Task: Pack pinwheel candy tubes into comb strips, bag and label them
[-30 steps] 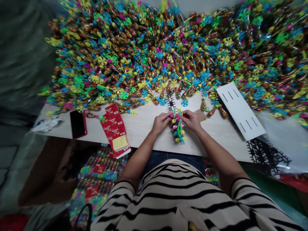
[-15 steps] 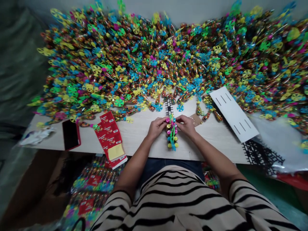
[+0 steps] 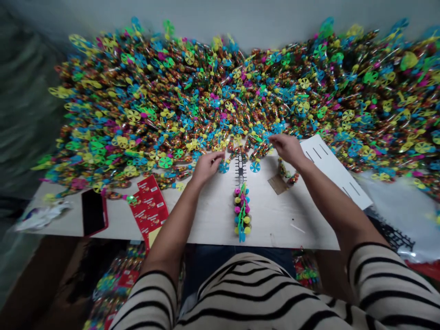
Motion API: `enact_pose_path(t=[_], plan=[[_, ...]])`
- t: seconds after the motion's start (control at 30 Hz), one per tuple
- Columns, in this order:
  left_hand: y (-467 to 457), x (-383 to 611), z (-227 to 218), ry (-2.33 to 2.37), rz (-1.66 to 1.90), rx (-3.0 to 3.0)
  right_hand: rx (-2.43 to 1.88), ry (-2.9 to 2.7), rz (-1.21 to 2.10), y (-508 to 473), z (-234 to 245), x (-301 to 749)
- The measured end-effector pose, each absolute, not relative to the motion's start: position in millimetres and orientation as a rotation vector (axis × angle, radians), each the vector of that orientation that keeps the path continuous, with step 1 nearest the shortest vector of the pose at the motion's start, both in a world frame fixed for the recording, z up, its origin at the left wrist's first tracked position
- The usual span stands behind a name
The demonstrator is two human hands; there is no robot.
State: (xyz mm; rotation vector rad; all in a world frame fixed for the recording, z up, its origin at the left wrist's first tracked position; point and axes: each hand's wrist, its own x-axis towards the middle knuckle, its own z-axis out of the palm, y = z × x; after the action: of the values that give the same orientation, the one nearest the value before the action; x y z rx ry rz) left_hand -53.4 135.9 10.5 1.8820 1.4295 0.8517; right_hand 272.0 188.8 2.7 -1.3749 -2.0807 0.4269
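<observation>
My left hand [image 3: 207,167] is at the front edge of a heap of candy-filled toy tubes [image 3: 151,123], thumb and forefinger slightly apart, beside a blue pinwheel [image 3: 223,167]. My right hand [image 3: 287,147] stretches its fingers to the heap, touching or very near blue pinwheel tops; nothing held shows. Between my forearms, a black plastic strip with side prongs [image 3: 240,170] lies on the table. Its near part carries a double row of tubes with pink, yellow and blue caps [image 3: 242,213], green stems lying along the middle.
A phone [image 3: 93,212] and red printed label sheets [image 3: 151,201] lie to the left. A brown card piece [image 3: 277,184], a slotted white board [image 3: 335,172] and black strips [image 3: 395,233] are on the right. Packed bundles [image 3: 117,279] sit below the table.
Both hands have let go of the tubes on the black strip and moved apart and forward to the heap. The view has shifted slightly.
</observation>
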Motion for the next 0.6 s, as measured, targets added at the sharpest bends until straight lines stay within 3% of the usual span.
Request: enact_pose_path(t=[0.1,0.23,0.47,0.6], plan=[[190.1,-24.2,9.5,1.488,0.838,2.021,-1.387,-2.21,0.288,257.4,2.5,253.2],[250.7,16.5,6.8,1.441,0.79,2.195,-1.386,-2.367,0.381,302.7,-2.2,230.6],[309.4,53.9,-1.9,1.372,0.674,2.289,-1.237,-2.057,0.433,274.8,11.0,256.9],[322.0,61.5,0.7,1.308,0.64,2.333,-1.302,-1.739,0.622,234.5,33.2,278.7]])
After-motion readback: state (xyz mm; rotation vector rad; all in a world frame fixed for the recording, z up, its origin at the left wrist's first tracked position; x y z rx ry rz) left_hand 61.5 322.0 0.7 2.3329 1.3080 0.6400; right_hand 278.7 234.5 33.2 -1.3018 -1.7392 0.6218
